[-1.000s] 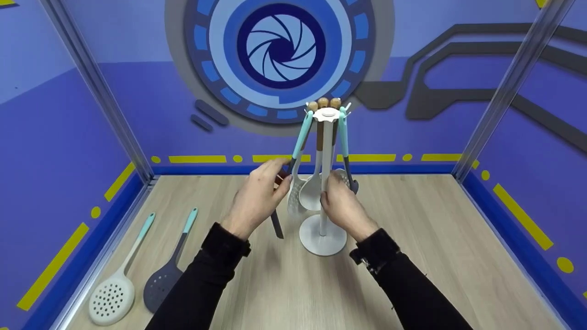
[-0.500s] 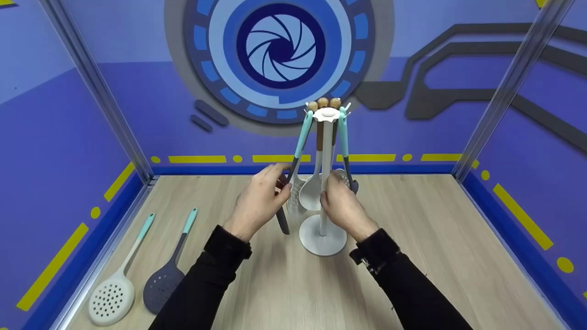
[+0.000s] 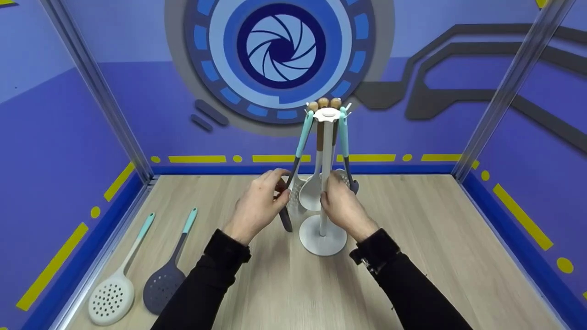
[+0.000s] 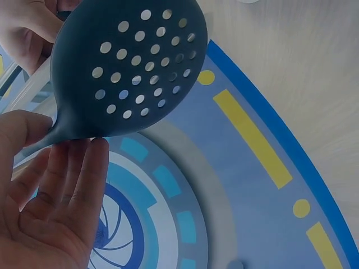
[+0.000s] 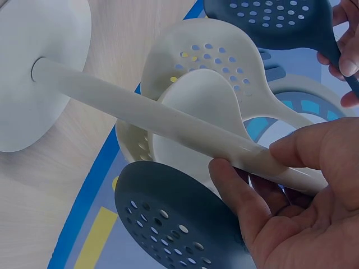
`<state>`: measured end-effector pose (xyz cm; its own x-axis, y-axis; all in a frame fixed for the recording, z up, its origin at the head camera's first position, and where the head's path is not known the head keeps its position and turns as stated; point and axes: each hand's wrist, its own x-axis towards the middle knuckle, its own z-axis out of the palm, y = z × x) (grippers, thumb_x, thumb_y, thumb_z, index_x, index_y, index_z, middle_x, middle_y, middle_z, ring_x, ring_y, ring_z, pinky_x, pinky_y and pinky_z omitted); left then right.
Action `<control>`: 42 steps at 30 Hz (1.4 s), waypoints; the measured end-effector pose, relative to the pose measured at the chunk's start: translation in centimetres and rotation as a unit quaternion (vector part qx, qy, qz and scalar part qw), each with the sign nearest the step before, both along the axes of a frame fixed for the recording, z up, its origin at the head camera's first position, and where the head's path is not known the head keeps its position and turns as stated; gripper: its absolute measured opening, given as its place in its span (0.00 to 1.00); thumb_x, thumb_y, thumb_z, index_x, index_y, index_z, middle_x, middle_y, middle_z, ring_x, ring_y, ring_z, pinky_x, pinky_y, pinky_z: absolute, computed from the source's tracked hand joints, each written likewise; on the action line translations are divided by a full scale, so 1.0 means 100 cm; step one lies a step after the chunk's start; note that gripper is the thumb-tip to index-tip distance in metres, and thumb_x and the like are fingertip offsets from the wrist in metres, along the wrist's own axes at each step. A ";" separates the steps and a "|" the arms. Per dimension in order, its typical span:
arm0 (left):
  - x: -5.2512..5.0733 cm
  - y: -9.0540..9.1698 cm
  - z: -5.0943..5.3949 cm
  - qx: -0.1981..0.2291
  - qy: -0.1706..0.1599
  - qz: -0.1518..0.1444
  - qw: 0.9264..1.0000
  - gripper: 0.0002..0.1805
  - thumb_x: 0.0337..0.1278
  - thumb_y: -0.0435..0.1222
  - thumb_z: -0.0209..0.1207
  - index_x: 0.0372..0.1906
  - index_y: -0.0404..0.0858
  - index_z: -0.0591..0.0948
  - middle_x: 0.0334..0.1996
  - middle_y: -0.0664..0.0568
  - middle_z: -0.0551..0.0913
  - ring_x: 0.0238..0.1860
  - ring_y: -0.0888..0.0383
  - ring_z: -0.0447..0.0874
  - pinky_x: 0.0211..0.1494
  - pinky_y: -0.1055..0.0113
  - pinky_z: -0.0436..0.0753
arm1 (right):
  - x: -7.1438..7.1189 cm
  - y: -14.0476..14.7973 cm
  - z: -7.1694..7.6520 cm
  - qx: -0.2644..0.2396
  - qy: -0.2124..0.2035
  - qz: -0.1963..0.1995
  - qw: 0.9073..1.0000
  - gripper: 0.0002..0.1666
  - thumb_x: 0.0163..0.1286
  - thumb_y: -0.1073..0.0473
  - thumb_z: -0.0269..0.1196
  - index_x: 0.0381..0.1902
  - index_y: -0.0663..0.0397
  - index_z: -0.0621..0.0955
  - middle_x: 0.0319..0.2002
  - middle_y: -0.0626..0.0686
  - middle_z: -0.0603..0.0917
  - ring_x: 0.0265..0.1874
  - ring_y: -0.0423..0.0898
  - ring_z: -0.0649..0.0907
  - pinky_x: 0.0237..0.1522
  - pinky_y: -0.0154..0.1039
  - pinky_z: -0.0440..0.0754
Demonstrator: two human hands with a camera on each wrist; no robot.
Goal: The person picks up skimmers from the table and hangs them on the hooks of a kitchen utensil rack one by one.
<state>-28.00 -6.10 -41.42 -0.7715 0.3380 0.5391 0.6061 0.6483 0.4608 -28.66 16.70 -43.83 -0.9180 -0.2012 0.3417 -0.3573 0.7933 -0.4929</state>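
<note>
A white stand with a round base carries several hanging utensils. My right hand grips its pole, fingers round it in the right wrist view. On the stand's left hangs a dark slotted turner with a teal handle; my left hand pinches its dark neck just above the perforated head. Another teal-handled dark utensil hangs on the right, its perforated head near my right hand. Pale utensils, among them a ladle, hang behind the pole.
On the table's left side lie a pale perforated skimmer and a dark perforated one, both with teal handles. Metal posts and patterned blue walls border the wooden table.
My left hand has shifted slightly down, and the dark head it pinches has swung a little right, towards the stand. My right hand has stayed on the pole.
</note>
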 end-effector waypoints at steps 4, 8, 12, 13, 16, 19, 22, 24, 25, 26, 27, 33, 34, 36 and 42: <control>0.001 -0.002 -0.004 0.000 -0.001 0.000 1.000 0.18 0.65 0.35 0.61 0.59 0.45 0.78 0.37 0.60 0.81 0.40 0.62 0.85 0.39 0.69 0.83 | -0.001 0.000 0.000 -0.002 0.001 -0.001 1.000 0.21 0.72 0.66 0.54 0.60 0.68 0.66 0.47 0.63 0.77 0.44 0.56 0.84 0.35 0.45 0.85; 0.001 -0.005 -0.007 -0.002 -0.003 0.008 1.000 0.18 0.65 0.36 0.61 0.59 0.45 0.78 0.36 0.61 0.81 0.39 0.64 0.83 0.39 0.68 0.82 | -0.001 0.000 -0.001 0.001 0.004 0.000 1.000 0.22 0.72 0.66 0.54 0.61 0.68 0.66 0.48 0.64 0.77 0.45 0.56 0.84 0.36 0.45 0.85; 0.001 -0.008 -0.011 -0.003 -0.015 0.018 1.000 0.19 0.65 0.38 0.62 0.60 0.46 0.78 0.36 0.63 0.81 0.40 0.65 0.83 0.40 0.69 0.81 | -0.001 0.000 -0.001 -0.003 0.001 0.001 1.000 0.22 0.73 0.66 0.54 0.62 0.67 0.66 0.49 0.64 0.77 0.44 0.56 0.84 0.35 0.45 0.85; 0.002 -0.009 -0.012 -0.004 -0.018 0.021 1.000 0.19 0.65 0.38 0.62 0.60 0.47 0.78 0.36 0.64 0.81 0.40 0.66 0.82 0.41 0.70 0.81 | 0.000 0.000 -0.001 -0.004 0.000 0.001 1.000 0.22 0.73 0.66 0.53 0.62 0.67 0.66 0.49 0.64 0.77 0.44 0.55 0.84 0.35 0.44 0.85; 0.002 -0.012 -0.015 -0.002 -0.024 0.025 0.999 0.19 0.66 0.40 0.62 0.60 0.47 0.78 0.35 0.65 0.81 0.42 0.65 0.83 0.42 0.69 0.81 | 0.000 0.000 0.000 -0.005 -0.004 0.000 1.000 0.22 0.73 0.66 0.53 0.63 0.66 0.66 0.51 0.64 0.77 0.43 0.54 0.83 0.34 0.45 0.84; 0.003 -0.014 -0.018 0.002 -0.025 0.029 0.999 0.19 0.66 0.40 0.63 0.59 0.46 0.78 0.36 0.64 0.81 0.43 0.64 0.83 0.42 0.67 0.82 | 0.000 0.000 0.000 -0.004 -0.003 0.001 1.000 0.23 0.72 0.67 0.52 0.63 0.66 0.66 0.52 0.64 0.77 0.44 0.54 0.83 0.34 0.45 0.84; 0.004 -0.017 -0.021 0.004 -0.030 0.032 0.999 0.19 0.66 0.42 0.62 0.60 0.47 0.78 0.37 0.62 0.81 0.43 0.63 0.83 0.42 0.68 0.82 | 0.000 -0.001 0.000 -0.004 -0.001 0.002 1.000 0.23 0.72 0.67 0.53 0.63 0.66 0.66 0.52 0.64 0.77 0.46 0.54 0.83 0.37 0.46 0.85; 0.005 -0.019 -0.024 0.008 -0.036 0.036 0.999 0.19 0.67 0.44 0.62 0.60 0.48 0.78 0.38 0.61 0.81 0.43 0.63 0.83 0.41 0.70 0.82 | 0.000 -0.001 0.000 -0.004 -0.002 0.002 1.000 0.23 0.72 0.67 0.53 0.63 0.67 0.66 0.52 0.64 0.77 0.47 0.54 0.83 0.37 0.46 0.85; 0.006 -0.021 -0.025 0.009 -0.038 0.039 0.998 0.19 0.68 0.45 0.62 0.60 0.48 0.78 0.38 0.62 0.81 0.42 0.64 0.83 0.41 0.71 0.82 | 0.000 -0.001 0.000 -0.003 -0.003 0.000 1.000 0.23 0.72 0.67 0.53 0.63 0.66 0.66 0.52 0.64 0.77 0.47 0.54 0.83 0.36 0.45 0.85; 0.006 -0.022 -0.026 0.010 -0.040 0.041 0.998 0.18 0.68 0.45 0.61 0.60 0.49 0.78 0.39 0.62 0.81 0.42 0.64 0.83 0.41 0.71 0.82 | 0.000 -0.001 0.000 -0.002 -0.004 -0.001 1.000 0.23 0.72 0.67 0.53 0.63 0.66 0.66 0.52 0.64 0.77 0.46 0.54 0.83 0.36 0.45 0.85; 0.007 -0.023 -0.027 0.012 -0.041 0.045 0.998 0.18 0.68 0.46 0.61 0.60 0.49 0.78 0.39 0.62 0.81 0.42 0.64 0.83 0.41 0.72 0.82 | 0.000 -0.001 0.000 -0.001 -0.006 -0.002 1.000 0.23 0.72 0.67 0.53 0.64 0.66 0.66 0.52 0.64 0.77 0.46 0.54 0.83 0.35 0.45 0.85; 0.007 -0.036 -0.034 0.017 -0.050 0.063 0.997 0.17 0.69 0.43 0.60 0.59 0.48 0.79 0.44 0.58 0.82 0.43 0.61 0.83 0.43 0.68 0.83 | 0.000 -0.001 0.001 0.001 -0.011 -0.006 1.000 0.23 0.73 0.66 0.53 0.63 0.66 0.65 0.50 0.64 0.77 0.46 0.56 0.84 0.36 0.45 0.85; 0.007 -0.039 -0.035 0.016 -0.054 0.066 0.996 0.17 0.69 0.42 0.60 0.60 0.47 0.79 0.46 0.57 0.82 0.44 0.60 0.83 0.44 0.67 0.83 | 0.000 -0.001 0.001 0.001 -0.011 -0.005 1.000 0.23 0.73 0.66 0.53 0.63 0.66 0.65 0.50 0.64 0.77 0.47 0.56 0.84 0.36 0.46 0.86; 0.008 -0.045 -0.037 0.011 -0.062 0.075 0.995 0.17 0.69 0.42 0.60 0.60 0.47 0.78 0.47 0.56 0.81 0.45 0.59 0.82 0.45 0.66 0.82 | 0.000 -0.001 0.001 -0.001 -0.010 -0.004 1.000 0.24 0.73 0.66 0.53 0.64 0.67 0.65 0.51 0.64 0.78 0.48 0.57 0.84 0.38 0.46 0.86; 0.010 -0.065 -0.046 -0.011 -0.076 0.107 0.991 0.19 0.69 0.43 0.61 0.61 0.47 0.78 0.49 0.54 0.81 0.48 0.56 0.82 0.46 0.61 0.82 | -0.001 -0.001 0.000 -0.005 -0.001 -0.001 1.000 0.24 0.72 0.67 0.53 0.64 0.67 0.66 0.51 0.64 0.77 0.48 0.56 0.83 0.40 0.46 0.85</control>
<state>-26.99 -12.61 -46.05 -0.8988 0.1683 0.4047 0.3778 0.7658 0.5205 -28.80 16.64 -43.85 -0.9191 -0.1958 0.3419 -0.3546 0.7894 -0.5011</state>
